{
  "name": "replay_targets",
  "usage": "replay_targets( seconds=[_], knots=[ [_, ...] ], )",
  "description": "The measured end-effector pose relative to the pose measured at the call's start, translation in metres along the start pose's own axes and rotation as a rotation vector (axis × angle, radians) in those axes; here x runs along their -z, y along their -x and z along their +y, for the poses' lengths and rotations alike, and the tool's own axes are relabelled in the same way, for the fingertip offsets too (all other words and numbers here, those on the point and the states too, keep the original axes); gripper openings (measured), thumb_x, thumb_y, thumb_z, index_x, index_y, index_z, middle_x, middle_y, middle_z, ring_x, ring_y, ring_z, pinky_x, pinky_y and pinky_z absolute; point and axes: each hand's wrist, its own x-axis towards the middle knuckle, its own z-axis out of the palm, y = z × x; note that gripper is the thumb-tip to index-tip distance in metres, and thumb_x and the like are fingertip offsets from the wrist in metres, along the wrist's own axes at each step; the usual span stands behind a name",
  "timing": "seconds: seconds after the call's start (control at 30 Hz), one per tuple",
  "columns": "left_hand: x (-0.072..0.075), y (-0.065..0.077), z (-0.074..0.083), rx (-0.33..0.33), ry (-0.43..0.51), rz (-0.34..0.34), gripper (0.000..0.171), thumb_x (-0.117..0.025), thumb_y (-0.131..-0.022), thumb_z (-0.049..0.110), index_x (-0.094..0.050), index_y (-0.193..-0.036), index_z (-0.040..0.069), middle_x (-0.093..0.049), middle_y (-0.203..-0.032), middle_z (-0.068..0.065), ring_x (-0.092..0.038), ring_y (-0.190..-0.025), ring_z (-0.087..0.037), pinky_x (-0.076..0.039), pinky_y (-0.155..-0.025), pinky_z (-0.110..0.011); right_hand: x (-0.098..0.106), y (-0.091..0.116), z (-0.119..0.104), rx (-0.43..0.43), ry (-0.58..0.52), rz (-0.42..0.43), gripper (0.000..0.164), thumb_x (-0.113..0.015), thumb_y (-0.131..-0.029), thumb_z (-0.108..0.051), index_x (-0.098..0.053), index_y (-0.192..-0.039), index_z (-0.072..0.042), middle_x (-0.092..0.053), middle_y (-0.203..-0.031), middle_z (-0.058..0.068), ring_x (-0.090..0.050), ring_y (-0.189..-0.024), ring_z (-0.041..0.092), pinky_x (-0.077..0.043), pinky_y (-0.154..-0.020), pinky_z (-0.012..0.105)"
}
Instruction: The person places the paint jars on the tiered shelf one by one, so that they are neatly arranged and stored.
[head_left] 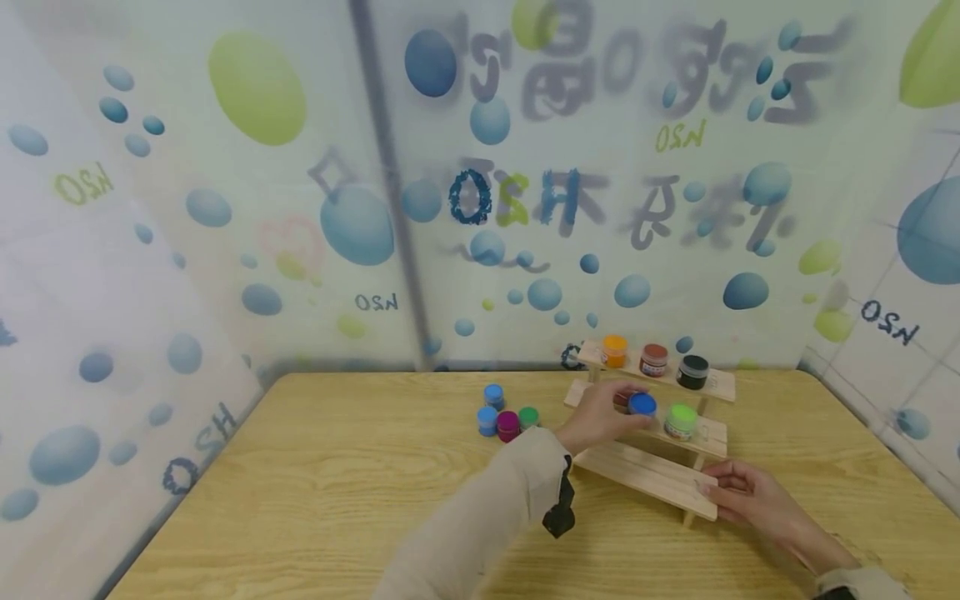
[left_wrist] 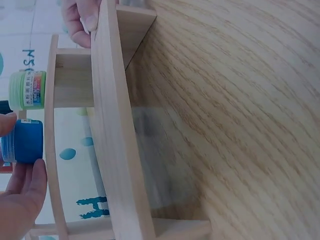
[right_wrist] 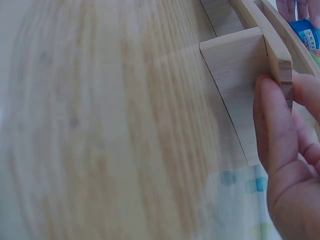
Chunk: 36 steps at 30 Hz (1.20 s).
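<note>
A three-step wooden rack stands at the right of the table. My left hand holds a blue paint jar at the middle step, thumb and fingers on either side of it. In the left wrist view the base of that blue jar is right at the board. Beside it on the same step sits a light green paint jar. My right hand pinches the right end of the lowest step, its fingers under the board and the thumb over it.
Orange, brown and black jars line the top step. Left of the rack, several jars stand grouped on the table: two blue, a purple and a dark green. A patterned curtain hangs behind.
</note>
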Motion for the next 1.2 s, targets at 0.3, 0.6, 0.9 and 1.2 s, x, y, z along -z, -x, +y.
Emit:
replay_targets(
  seconds=[0.3, 0.6, 0.9, 1.2],
  knots=[
    [-0.0041, 0.0020, -0.0061, -0.001, 0.090, 0.032, 0.035, -0.066, -0.080, 0.013, -0.059, -0.114, 0.010, -0.060, -0.101, 0.000, -0.054, -0.082, -0.004, -0.043, -0.070, -0.014, -0.0015, 0.0009, -0.0010, 0.006, -0.004, 0.007, 0.037, -0.053, -0.089, -0.011, -0.041, -0.109, 0.018, -0.057, -0.092, 0.003, -0.057, -0.082, 0.006, -0.050, -0.070, 0.026],
    [-0.0042, 0.0024, -0.0070, 0.002, 0.106, 0.015, 0.035, -0.064, -0.081, 0.013, -0.057, -0.116, 0.009, -0.060, -0.102, 0.000, -0.054, -0.084, -0.005, -0.043, -0.072, -0.015, -0.0017, 0.0018, -0.0018, -0.010, 0.013, 0.012, 0.041, -0.052, -0.090, -0.012, -0.038, -0.111, 0.020, -0.056, -0.093, 0.004, -0.057, -0.083, 0.006, -0.050, -0.070, 0.027],
    [-0.0085, -0.0002, -0.0071, 0.052, 0.096, 0.033, 0.032, -0.066, -0.080, 0.015, -0.059, -0.111, 0.012, -0.058, -0.098, 0.005, -0.053, -0.082, -0.003, -0.043, -0.072, -0.016, -0.0004, 0.0018, 0.0002, -0.002, -0.023, -0.005, 0.034, -0.052, -0.090, -0.011, -0.043, -0.110, 0.016, -0.056, -0.093, 0.003, -0.057, -0.084, 0.006, -0.050, -0.071, 0.027],
    [-0.0090, 0.0013, -0.0047, 0.057, 0.100, 0.051, 0.034, -0.067, -0.080, 0.015, -0.058, -0.112, 0.012, -0.057, -0.100, 0.005, -0.053, -0.085, -0.005, -0.043, -0.073, -0.016, -0.0010, 0.0013, -0.0013, -0.021, -0.011, 0.014, 0.040, -0.055, -0.088, -0.015, -0.042, -0.111, 0.015, -0.057, -0.096, 0.006, -0.057, -0.085, 0.008, -0.050, -0.072, 0.029]
  ],
)
